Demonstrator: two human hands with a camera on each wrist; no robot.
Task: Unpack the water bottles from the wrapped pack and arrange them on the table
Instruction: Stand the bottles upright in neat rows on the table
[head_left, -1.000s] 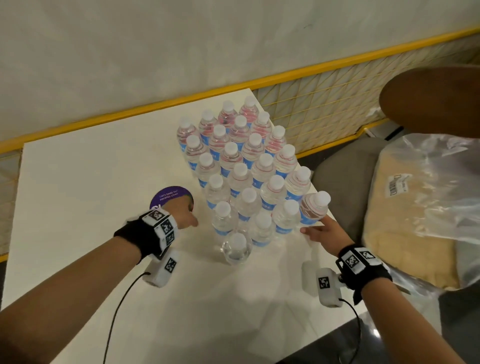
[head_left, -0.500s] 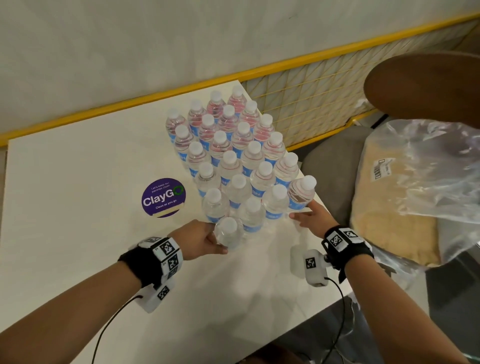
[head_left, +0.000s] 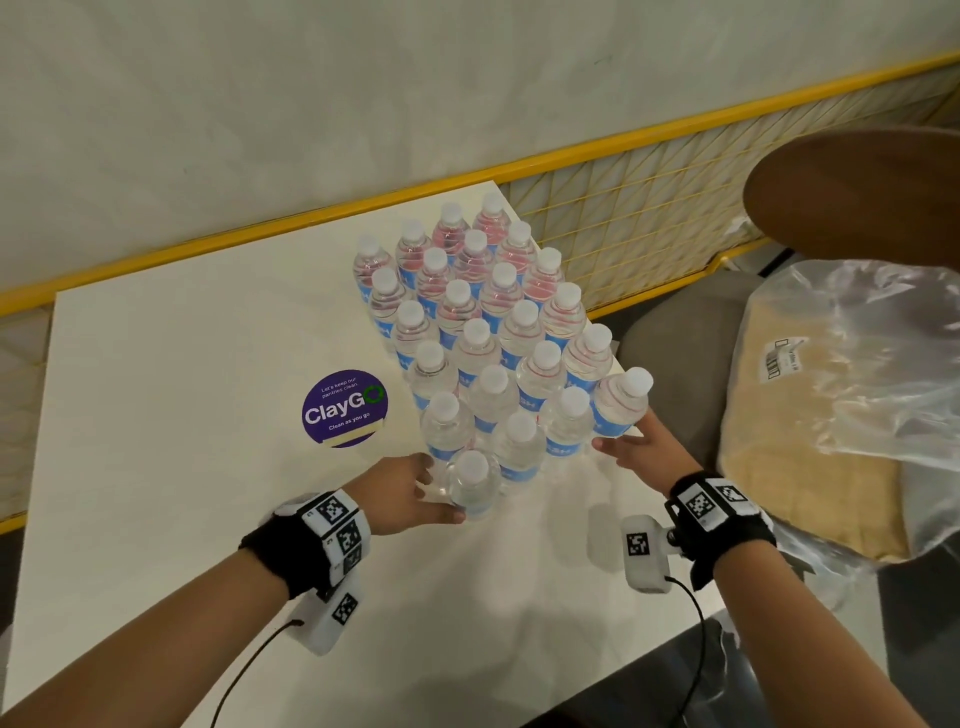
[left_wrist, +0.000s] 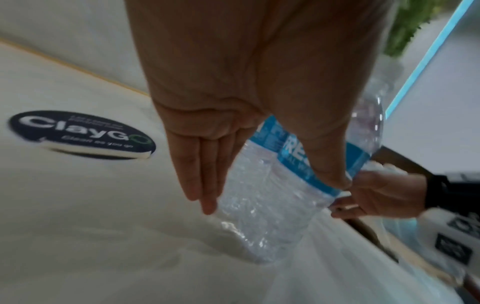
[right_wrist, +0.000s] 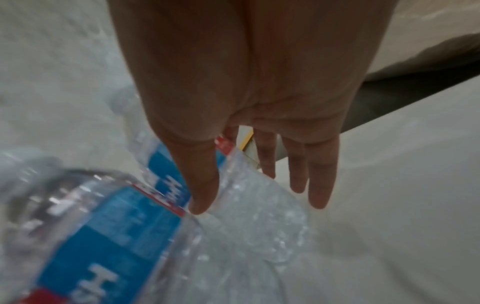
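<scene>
Several clear water bottles (head_left: 483, 322) with white caps and blue labels stand in rows on the white table (head_left: 156, 415). One bottle (head_left: 474, 488) (left_wrist: 259, 216) stands alone at the near end of the block. My left hand (head_left: 441, 488) (left_wrist: 272, 195) holds it, thumb on its label and straight fingers on the far side. My right hand (head_left: 618, 447) (right_wrist: 259, 195) is open, its straight fingers touching the base of the tilted corner bottle (head_left: 621, 402) (right_wrist: 249, 191) at the table's right edge.
A purple round ClayGo sticker (head_left: 345, 408) (left_wrist: 80, 133) lies left of the bottles. Off the right edge, a grey chair (head_left: 675, 332) carries a clear plastic bag (head_left: 831, 415) with beige contents. A brown round top (head_left: 857, 197) and a yellow wire fence (head_left: 649, 218) lie beyond.
My left hand left the sticker, came right and took hold of the lone near bottle. The right hand stayed at the corner bottle.
</scene>
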